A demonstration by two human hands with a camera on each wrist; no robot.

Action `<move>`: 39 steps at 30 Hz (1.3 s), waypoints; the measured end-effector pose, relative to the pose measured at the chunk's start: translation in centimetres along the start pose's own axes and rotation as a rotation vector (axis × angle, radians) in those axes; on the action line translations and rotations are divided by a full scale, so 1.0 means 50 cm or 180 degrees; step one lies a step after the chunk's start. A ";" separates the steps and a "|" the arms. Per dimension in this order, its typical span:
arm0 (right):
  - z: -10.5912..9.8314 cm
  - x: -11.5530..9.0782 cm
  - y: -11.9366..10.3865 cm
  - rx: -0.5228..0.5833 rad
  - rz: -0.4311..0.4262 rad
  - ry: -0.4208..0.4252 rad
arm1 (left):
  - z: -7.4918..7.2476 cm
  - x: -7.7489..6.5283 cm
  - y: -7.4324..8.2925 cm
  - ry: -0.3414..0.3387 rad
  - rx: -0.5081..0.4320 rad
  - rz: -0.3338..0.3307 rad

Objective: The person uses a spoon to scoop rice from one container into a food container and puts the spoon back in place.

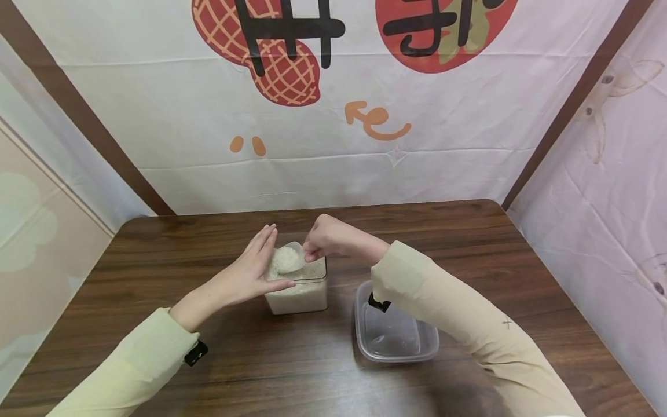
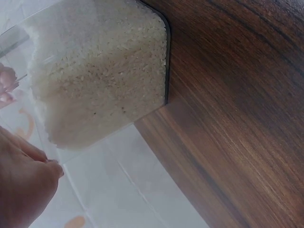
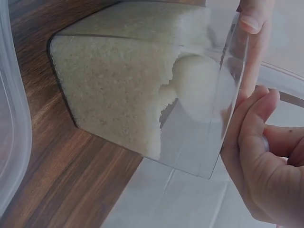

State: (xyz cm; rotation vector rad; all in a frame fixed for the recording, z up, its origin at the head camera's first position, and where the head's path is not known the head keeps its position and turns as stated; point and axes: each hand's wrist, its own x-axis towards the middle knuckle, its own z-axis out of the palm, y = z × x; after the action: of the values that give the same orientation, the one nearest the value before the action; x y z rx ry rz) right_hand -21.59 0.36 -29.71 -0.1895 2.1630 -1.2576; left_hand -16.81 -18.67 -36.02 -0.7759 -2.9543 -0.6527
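Observation:
A clear, square-sided container [image 1: 299, 298] of white rice stands on the table, its walls see-through in both wrist views. My right hand [image 1: 328, 236] grips the handle of a scoop [image 1: 298, 250], most of the handle hidden by the fingers. Rice heaps in the scoop's bowl, just inside the container's mouth. Through the wall, the right wrist view shows the rounded bowl [image 3: 197, 85] above the rice surface. My left hand [image 1: 247, 275] rests at the container's left rim, fingers straight and thumb spread along the near edge.
An open clear plastic box [image 1: 388, 339] sits on the brown wooden table [image 1: 271, 370], right of the rice container and partly under my right forearm. A printed cloth wall [image 1: 333, 179] rises behind the table's far edge, with other cloth walls at both sides.

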 end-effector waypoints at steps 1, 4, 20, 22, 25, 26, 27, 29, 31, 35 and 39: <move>-0.001 0.000 0.001 0.0051 -0.0011 -0.0007 | 0.001 0.000 0.000 0.0001 0.0003 0.0002; -0.007 -0.001 0.005 0.0131 -0.0031 -0.0018 | 0.001 0.001 0.000 0.0004 -0.0003 0.0002; -0.031 -0.004 0.030 0.0852 0.0052 -0.0070 | 0.003 -0.002 0.006 -0.0027 0.0027 -0.0006; -0.033 -0.005 0.032 0.0918 0.0066 -0.0064 | 0.003 -0.003 0.007 -0.0024 0.0044 -0.0008; -0.034 -0.005 0.034 0.0966 0.0081 -0.0054 | 0.003 -0.003 0.008 -0.0016 0.0059 -0.0010; -0.035 -0.004 0.035 0.0971 0.0081 -0.0046 | 0.003 -0.002 0.007 -0.0014 0.0059 -0.0011; -0.036 -0.004 0.035 0.0967 0.0082 -0.0047 | 0.003 -0.002 0.007 -0.0010 0.0065 -0.0010; -0.037 -0.003 0.036 0.0975 0.0087 -0.0049 | 0.003 -0.001 0.005 -0.0010 0.0066 -0.0017; -0.038 -0.002 0.038 0.1006 0.0083 -0.0045 | 0.004 0.000 0.004 -0.0013 0.0067 -0.0022; -0.041 -0.001 0.044 0.1089 0.0042 -0.0042 | 0.005 0.002 0.001 -0.0011 0.0057 -0.0027; -0.047 0.000 0.051 0.1123 0.0003 -0.0062 | 0.006 0.004 -0.001 0.0003 0.0034 -0.0028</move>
State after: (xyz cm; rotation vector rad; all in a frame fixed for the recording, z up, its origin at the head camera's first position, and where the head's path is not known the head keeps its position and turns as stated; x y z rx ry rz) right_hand -22.49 3.48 -30.96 -0.0531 1.8860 -1.6027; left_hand -17.01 -18.51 -36.27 -0.7620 -2.9595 -0.6370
